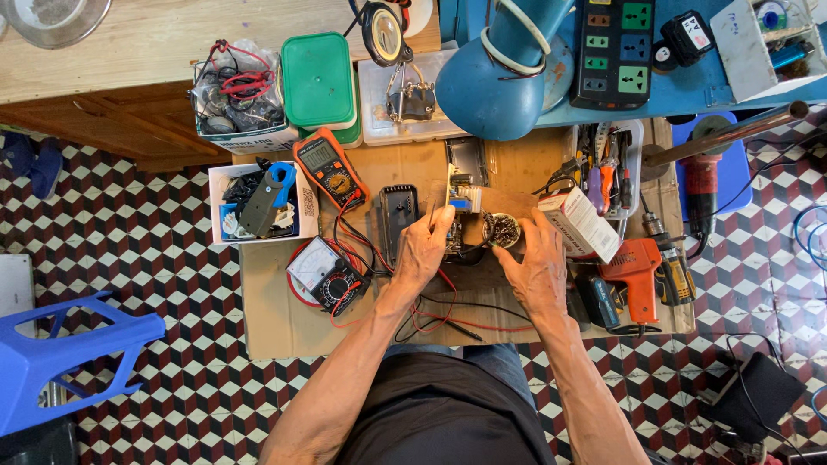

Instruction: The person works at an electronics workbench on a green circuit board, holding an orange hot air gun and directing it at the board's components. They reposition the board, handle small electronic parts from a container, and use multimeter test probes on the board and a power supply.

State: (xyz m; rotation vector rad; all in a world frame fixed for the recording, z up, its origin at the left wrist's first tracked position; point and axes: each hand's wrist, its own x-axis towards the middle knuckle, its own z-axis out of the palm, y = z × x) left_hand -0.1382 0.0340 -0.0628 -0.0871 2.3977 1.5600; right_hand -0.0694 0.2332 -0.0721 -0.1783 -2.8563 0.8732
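Observation:
My left hand (pixel 422 250) is closed on a small electronic board with a blue part (pixel 461 207) at the middle of a low wooden work table (pixel 276 319). My right hand (pixel 538 267) rests beside a round tin of brass wool (pixel 501 229), fingers curled toward it; what it grips is hidden. Red and black test leads (pixel 448 314) trail under both wrists. A black battery-like block (pixel 398 215) lies just left of my left hand.
An orange multimeter (pixel 329 168), an analogue meter (pixel 323 274), a white box of parts (pixel 258 202), a green-lidded box (pixel 319 82), a blue desk lamp (pixel 500 77), a power strip (pixel 613 52), an orange soldering gun (pixel 636 275), a tool tray (pixel 603 168), a blue stool (pixel 60 362).

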